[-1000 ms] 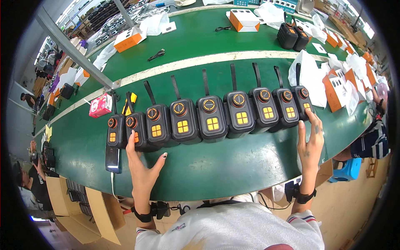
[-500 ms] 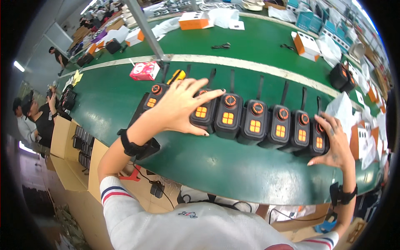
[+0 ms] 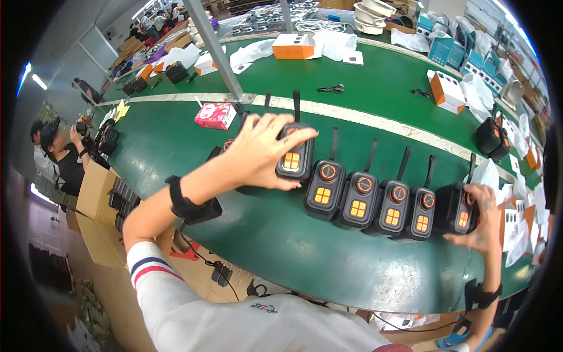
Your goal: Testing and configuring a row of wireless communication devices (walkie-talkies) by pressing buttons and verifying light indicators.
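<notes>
A row of several black box-shaped devices (image 3: 356, 202) stands on the green table (image 3: 258, 234), each with an orange-ringed knob, four orange squares and a black strap. My left hand (image 3: 267, 146) is closed around the sides of a device (image 3: 295, 163) at the row's left end, which stands higher than its neighbours and looks lifted. At the right end my right hand (image 3: 480, 217) grips another device (image 3: 461, 206), a gap apart from the row and slightly turned. Behind my left wrist, one more device (image 3: 227, 144) is mostly hidden.
A pink-and-white tissue pack (image 3: 216, 115) lies by a metal post (image 3: 214, 53). Beyond a pale strip are cables (image 3: 331, 88), orange-and-white boxes (image 3: 293, 47) and two black devices (image 3: 491, 138). At left, an open carton (image 3: 97, 190) holds black units; people (image 3: 64, 158) stand beyond it.
My left hand has raised its device above the row. My right hand has drawn the end device rightward, opening a gap. The view has shifted, so the table sits lower.
</notes>
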Motion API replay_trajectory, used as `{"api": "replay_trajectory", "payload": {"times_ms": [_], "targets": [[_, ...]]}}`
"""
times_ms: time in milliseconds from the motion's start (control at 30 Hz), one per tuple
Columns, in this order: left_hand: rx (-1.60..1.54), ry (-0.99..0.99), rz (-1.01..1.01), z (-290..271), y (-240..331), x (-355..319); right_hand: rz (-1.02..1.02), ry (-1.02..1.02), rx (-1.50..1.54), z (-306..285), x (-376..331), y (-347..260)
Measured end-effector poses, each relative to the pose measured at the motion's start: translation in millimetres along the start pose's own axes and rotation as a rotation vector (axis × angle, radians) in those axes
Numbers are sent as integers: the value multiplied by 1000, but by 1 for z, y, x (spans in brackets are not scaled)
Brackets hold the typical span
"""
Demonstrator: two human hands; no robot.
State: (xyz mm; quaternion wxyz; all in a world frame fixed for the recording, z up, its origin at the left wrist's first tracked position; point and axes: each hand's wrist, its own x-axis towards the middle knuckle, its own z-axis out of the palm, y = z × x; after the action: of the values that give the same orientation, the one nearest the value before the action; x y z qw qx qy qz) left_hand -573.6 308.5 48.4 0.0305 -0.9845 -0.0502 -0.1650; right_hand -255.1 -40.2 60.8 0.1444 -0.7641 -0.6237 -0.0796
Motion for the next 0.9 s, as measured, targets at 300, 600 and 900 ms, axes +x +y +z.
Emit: {"api": "replay_trajectory", "payload": {"times_ms": [300,600,900], "targets": [[97,15,81,-2,-98,154,-53,-99,-42,-18,146,47],[-40,-296,-151,106,-171,164,69,-153,-17,68,230,109],[104,-372,-310,89,-181,170,94,-196,-65,76,233,165]]}}
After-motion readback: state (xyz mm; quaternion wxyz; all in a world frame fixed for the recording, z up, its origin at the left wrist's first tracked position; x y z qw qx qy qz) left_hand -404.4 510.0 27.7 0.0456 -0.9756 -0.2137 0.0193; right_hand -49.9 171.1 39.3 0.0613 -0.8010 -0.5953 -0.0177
